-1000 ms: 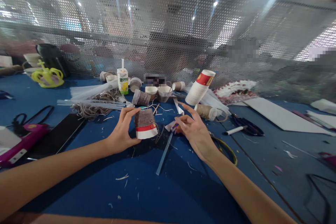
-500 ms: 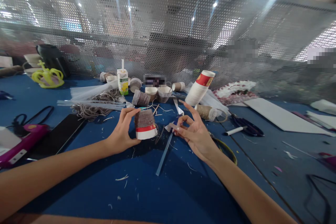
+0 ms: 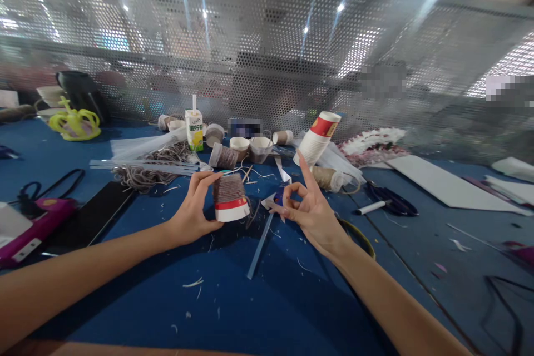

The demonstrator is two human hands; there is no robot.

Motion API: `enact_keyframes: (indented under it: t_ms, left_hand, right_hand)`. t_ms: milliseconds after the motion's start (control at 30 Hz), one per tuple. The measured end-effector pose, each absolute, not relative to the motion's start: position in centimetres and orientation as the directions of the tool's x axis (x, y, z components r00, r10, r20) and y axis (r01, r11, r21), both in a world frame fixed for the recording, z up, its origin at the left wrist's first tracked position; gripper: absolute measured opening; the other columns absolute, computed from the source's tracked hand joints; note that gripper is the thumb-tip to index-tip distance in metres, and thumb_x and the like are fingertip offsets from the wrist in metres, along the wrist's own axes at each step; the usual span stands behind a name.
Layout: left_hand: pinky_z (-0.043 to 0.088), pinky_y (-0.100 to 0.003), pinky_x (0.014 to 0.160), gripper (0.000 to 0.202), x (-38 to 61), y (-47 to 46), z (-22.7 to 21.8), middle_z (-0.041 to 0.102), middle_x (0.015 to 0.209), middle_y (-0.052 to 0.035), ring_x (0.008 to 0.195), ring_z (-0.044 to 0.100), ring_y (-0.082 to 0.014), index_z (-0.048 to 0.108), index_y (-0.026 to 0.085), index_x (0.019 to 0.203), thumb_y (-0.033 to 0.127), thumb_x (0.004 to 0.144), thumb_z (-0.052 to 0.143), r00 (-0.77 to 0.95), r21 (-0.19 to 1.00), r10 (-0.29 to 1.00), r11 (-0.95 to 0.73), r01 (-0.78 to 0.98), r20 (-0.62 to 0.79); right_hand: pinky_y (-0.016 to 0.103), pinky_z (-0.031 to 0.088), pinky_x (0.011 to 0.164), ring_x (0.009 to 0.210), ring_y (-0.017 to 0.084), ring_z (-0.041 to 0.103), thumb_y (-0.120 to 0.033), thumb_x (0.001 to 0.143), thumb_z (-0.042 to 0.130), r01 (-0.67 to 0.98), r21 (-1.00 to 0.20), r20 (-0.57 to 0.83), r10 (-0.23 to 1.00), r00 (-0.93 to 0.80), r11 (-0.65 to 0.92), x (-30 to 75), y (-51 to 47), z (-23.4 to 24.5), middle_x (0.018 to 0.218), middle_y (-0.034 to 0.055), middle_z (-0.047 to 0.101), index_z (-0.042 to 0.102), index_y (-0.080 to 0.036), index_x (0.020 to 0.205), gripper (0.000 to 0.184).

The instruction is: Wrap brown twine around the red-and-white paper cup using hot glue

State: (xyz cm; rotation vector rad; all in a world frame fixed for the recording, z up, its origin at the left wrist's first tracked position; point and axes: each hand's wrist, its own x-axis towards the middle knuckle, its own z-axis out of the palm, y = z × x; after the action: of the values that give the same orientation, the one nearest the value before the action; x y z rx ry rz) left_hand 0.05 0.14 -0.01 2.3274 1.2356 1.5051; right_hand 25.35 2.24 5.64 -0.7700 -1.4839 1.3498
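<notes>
In my left hand is a paper cup, its narrower end up, gripped from the side between thumb and fingers. Grey-brown yarn wraps the upper part, with a red band and white rim bare below. A loose yarn end hangs by its right side. Just right of the cup, my right hand has its index finger raised, while thumb and other fingers curl into a pinch beside a whitish scrap. What they pinch, if anything, is unclear. A translucent glue stick lies below.
Behind are yarn-wrapped cups, a drink carton and a leaning paper cup stack. Grey yarn lies left, near a magenta glue gun and black phone. To the right are a marker and white board.
My right index finger has straightened and risen, and the thumb has dropped slightly by the whitish scrap. The left hand and cup have hardly moved.
</notes>
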Motion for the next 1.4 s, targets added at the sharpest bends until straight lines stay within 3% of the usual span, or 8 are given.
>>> enact_keyframes:
  t_ms: [433,633,733,833,967,1167,1300,1400]
  left_hand:
    - [0.047,-0.057,0.101,0.083,0.04,0.19,-0.12,0.038,0.123,-0.0105,0.122,0.043,-0.0321,0.032,0.025,0.136,0.014,0.063,0.07,0.182,0.501,0.678,-0.673,0.544,0.712]
    - [0.048,-0.057,0.1,0.086,0.07,0.17,-0.06,0.038,0.123,-0.0099,0.12,0.044,-0.0319,0.03,0.027,0.137,0.011,0.062,0.071,0.187,0.498,0.68,-0.67,0.551,0.709]
    - [0.049,-0.056,0.098,0.085,0.06,0.1,0.06,0.037,0.123,-0.0103,0.121,0.043,-0.0324,0.03,0.027,0.137,0.014,0.064,0.071,0.196,0.491,0.685,-0.664,0.564,0.701]
    - [0.049,-0.055,0.098,0.084,0.06,0.07,0.09,0.037,0.123,-0.0105,0.121,0.043,-0.0324,0.03,0.026,0.136,0.014,0.063,0.071,0.194,0.483,0.686,-0.657,0.579,0.701]
    - [0.048,-0.056,0.099,0.085,0.05,0.15,0.01,0.037,0.123,-0.0108,0.121,0.043,-0.032,0.03,0.025,0.136,0.013,0.062,0.071,0.201,0.469,0.667,-0.675,0.569,0.717]
    - [0.048,-0.055,0.099,0.082,0.0,0.11,0.02,0.037,0.122,-0.0105,0.12,0.044,-0.031,0.031,0.025,0.137,0.014,0.065,0.07,0.198,0.485,0.673,-0.677,0.554,0.713]
    - [0.047,-0.058,0.1,0.084,-0.05,0.11,-0.04,0.036,0.123,-0.0107,0.12,0.044,-0.032,0.03,0.026,0.137,0.014,0.065,0.07,0.191,0.514,0.684,-0.677,0.526,0.704]
    - [0.047,-0.058,0.1,0.085,-0.05,0.19,-0.11,0.036,0.124,-0.0107,0.12,0.043,-0.0321,0.029,0.026,0.138,0.013,0.064,0.07,0.195,0.507,0.673,-0.689,0.518,0.714]
  right_hand:
    - [0.026,0.056,0.054,0.05,0.003,0.047,-0.011,0.072,0.075,-0.13,-0.98,0.196,0.863,-0.465,0.152,25.44,1.92,5.43,0.109,-0.0043,0.059,-0.015,-0.057,0.141,0.123]
    - [0.031,0.06,0.057,0.051,0.0,0.049,-0.011,0.072,0.075,-0.104,-0.978,0.207,0.805,-0.556,0.18,25.47,2.08,5.53,0.161,-0.0028,0.013,-0.004,-0.068,0.136,0.116]
    - [0.033,0.062,0.069,0.054,0.003,0.055,-0.014,0.069,0.078,-0.052,-0.976,0.21,0.849,-0.485,0.212,25.47,2.46,5.36,0.153,-0.0002,0.036,0.037,-0.051,0.139,0.089]
    - [0.035,0.062,0.076,0.064,0.012,0.067,-0.02,0.071,0.077,0.062,-0.981,0.138,0.887,-0.44,0.184,25.39,2.64,5.18,0.113,0.0054,0.072,0.075,-0.025,0.104,0.033]
    - [0.04,0.062,0.079,0.071,0.021,0.073,-0.023,0.073,0.076,0.102,-0.979,0.119,0.908,-0.403,0.174,25.11,2.28,5.25,0.08,0.0035,0.077,0.077,-0.023,0.1,0.027]
    - [0.04,0.065,0.071,0.081,0.025,0.074,-0.019,0.061,0.083,0.078,-0.978,0.15,0.91,-0.386,0.194,25.29,1.84,5.33,0.105,0.0067,0.075,0.064,-0.025,0.124,0.066]
    - [0.033,0.06,0.05,0.051,0.018,0.068,-0.034,0.077,0.073,0.255,-0.884,0.324,0.905,-0.275,0.393,25.9,2.02,5.07,0.065,0.0039,0.073,0.077,-0.02,0.089,0.019]
    - [0.034,0.059,0.06,0.062,0.019,0.07,-0.041,0.092,0.053,0.265,-0.789,0.479,0.826,-0.299,0.554,25.97,1.9,4.96,0.069,0.005,0.071,0.073,-0.021,0.083,0.03]
